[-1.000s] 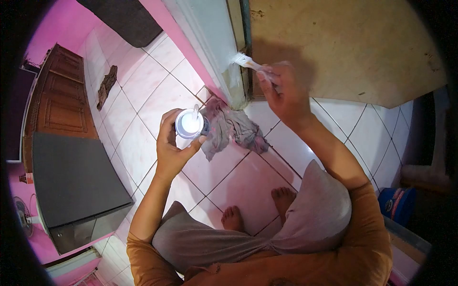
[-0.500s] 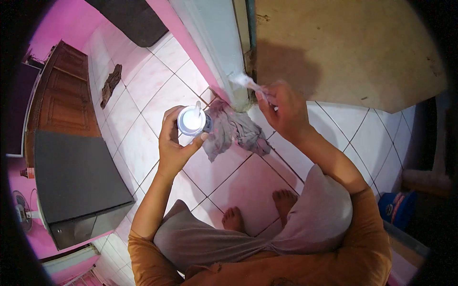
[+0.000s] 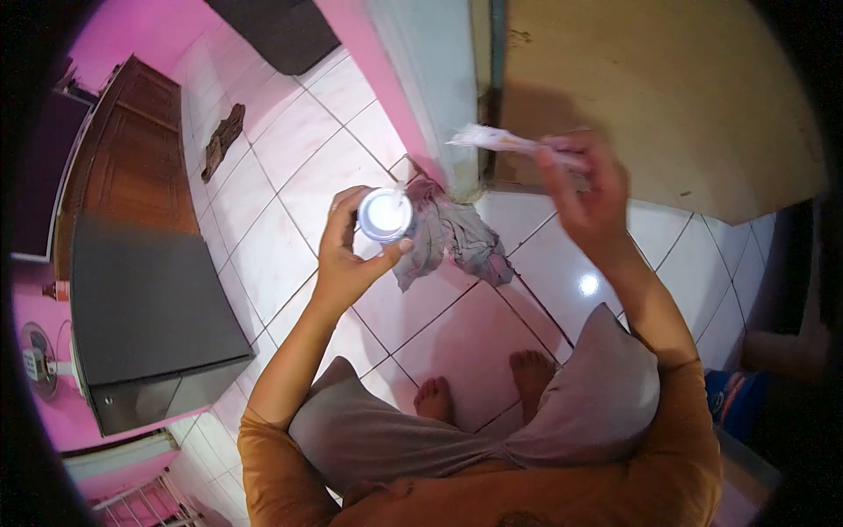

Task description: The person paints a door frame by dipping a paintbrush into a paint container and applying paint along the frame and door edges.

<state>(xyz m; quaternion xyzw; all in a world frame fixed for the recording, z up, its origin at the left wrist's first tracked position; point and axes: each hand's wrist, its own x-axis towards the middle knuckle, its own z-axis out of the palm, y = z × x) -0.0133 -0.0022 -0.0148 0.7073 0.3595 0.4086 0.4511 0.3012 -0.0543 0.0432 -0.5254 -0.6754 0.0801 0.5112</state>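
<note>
Holding cup (image 3: 378, 235) in left hand (image 3: 349, 270), brush (image 3: 505, 140) in right hand (image 3: 590, 189), rag (image 3: 457, 233) beside doorframe (image 3: 443, 75)

The right hand (image 3: 593, 180) was blurred, and its fingers covered the far end of the brush (image 3: 493, 138). Whether the bristle tips touched the post (image 3: 443, 66), I could not tell; at 12 o'clock, the top edge cut this post off. The left hand (image 3: 353, 255) hid part of the cup's (image 3: 386, 216) outer wall, and the cup hid a corner of the cloth (image 3: 461, 235). The trousers (image 3: 588, 386) covered the heels of both feet (image 3: 531, 373). The edges also cut the mat (image 3: 283, 33) at 11 o'clock, the door (image 3: 667, 97) at 1 and the shirt (image 3: 527, 496) at 6. Dark shadow partly swallowed the tub (image 3: 736, 402) at 4 o'clock, and its label was too small to read.
</note>
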